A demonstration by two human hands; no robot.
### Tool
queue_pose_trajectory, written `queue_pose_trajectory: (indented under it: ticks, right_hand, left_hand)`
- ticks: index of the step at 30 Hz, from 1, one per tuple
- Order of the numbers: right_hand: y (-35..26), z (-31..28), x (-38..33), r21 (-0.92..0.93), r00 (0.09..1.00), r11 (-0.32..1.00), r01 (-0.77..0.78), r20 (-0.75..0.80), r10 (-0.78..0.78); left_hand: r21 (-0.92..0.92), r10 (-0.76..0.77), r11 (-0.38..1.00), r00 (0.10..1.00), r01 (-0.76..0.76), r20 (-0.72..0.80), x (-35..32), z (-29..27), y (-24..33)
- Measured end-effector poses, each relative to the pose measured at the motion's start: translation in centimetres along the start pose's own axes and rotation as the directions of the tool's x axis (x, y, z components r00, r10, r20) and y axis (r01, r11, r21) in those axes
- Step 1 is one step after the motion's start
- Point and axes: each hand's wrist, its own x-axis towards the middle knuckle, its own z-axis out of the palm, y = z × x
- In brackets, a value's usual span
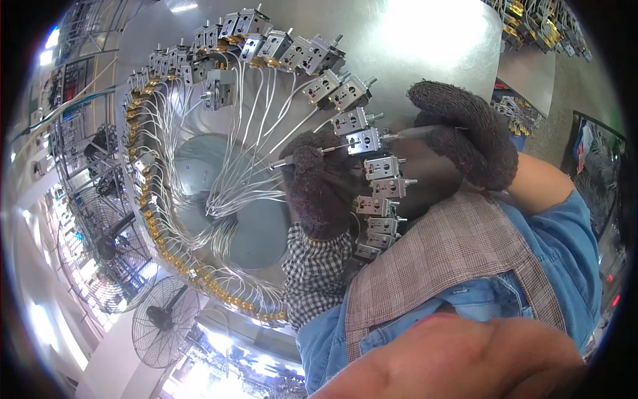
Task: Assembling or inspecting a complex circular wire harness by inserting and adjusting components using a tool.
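Observation:
A round metal turntable (pixel 219 166) carries a ring of small grey metal switch units with brass fittings and thin white tubes running toward its middle. My left hand (pixel 318 189), in a dark knitted glove, grips a thin metal rod or tube beside one grey unit (pixel 364 141) at the ring's right side. My right hand (pixel 468 133), also in a dark glove, holds a slim metal tool whose tip touches that same unit from the right. Checked sleeve covers my left wrist.
Several standing fans (pixel 163 319) sit at the lower left. A shiny steel table top (pixel 432 46) lies behind the turntable. More bundles of similar parts (pixel 545 26) lie at the upper right. A blue shirt and checked apron fill the lower right.

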Motion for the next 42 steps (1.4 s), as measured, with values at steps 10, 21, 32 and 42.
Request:
queue_pose_trajectory:
  ticks: [10,21,32,42]
  right_hand:
    - [-1.1,-0.2,0.8,-0.165,0.996,0.982,0.094,0.012,-0.093]
    - [-0.6,-0.1,0.2,-0.201,0.995,0.980,0.001,-0.098,-0.021]
    - [-0.3,0.4,-0.1,0.004,0.995,0.999,0.049,-0.089,-0.048]
    - [-0.4,0.3,0.3,-0.075,0.986,0.991,0.115,-0.114,-0.123]
  left_hand:
    - [-0.075,0.060,0.995,0.998,-0.060,0.001,0.4,0.1,-0.6]
    - [-0.076,0.003,0.997,0.999,0.001,0.051,0.4,0.0,-0.5]
    - [0.007,0.108,0.994,0.993,-0.108,0.039,0.3,0.6,-0.7]
    - [0.085,0.043,0.995,0.993,-0.053,0.111,0.6,-0.1,-0.8]
